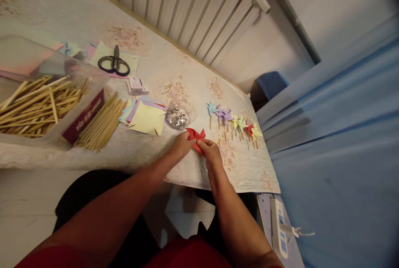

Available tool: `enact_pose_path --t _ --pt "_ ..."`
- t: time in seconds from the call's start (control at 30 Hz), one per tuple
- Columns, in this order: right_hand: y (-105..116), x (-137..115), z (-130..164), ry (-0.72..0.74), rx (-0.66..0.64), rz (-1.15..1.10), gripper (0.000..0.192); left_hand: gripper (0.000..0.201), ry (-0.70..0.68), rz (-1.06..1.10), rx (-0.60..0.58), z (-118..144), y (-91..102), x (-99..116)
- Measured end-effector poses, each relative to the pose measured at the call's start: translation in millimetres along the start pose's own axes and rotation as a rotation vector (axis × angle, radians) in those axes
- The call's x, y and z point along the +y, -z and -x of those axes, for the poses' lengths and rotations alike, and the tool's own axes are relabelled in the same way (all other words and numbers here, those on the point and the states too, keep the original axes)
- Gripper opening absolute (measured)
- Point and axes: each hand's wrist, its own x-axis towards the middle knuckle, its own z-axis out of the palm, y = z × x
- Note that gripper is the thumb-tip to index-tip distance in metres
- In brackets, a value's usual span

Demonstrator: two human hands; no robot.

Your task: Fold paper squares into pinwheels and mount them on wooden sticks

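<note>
A red paper pinwheel (197,135), partly folded, is pinched between both hands above the near edge of the table. My left hand (183,142) grips its left side, fingers closed. My right hand (211,151) holds its lower right part between thumb and fingers. Just beyond them sits a clear round dish (177,116) of small silvery pins. Left of the dish lies a stack of cut paper squares (147,117), a yellow one on top. Finished pinwheels on sticks (225,114), in blue, purple, yellow, green and red, lie in a row to the right.
A clear plastic bin (59,140) full of wooden sticks stands at left, with a bundle of sticks (100,124) beside it. Black scissors (114,63) rest on paper near a small white box (137,85). A power strip (279,228) lies at lower right, by a blue curtain (336,156).
</note>
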Motion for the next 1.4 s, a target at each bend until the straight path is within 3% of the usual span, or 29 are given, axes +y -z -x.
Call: enact_pose_path --t 0.17,0.8,1.1,1.4 --pt "-5 -2 2 -0.005 -0.012 -0.120 0.023 0.009 -0.015 -0.059 0.035 2 0.6 -1" --pt "-2 -1 -1 -0.044 -0.089 -0.210 0.020 0.005 0.012 -0.017 0.024 -2 0.1 -3" --pt "2 3 -4 -0.065 -0.063 -0.166 0.021 0.005 -0.024 -0.047 -0.034 -2 0.6 -5" --pt "10 5 -2 -0.031 -0.051 -0.057 0.021 0.014 0.062 0.183 -0.232 4 4.5 3"
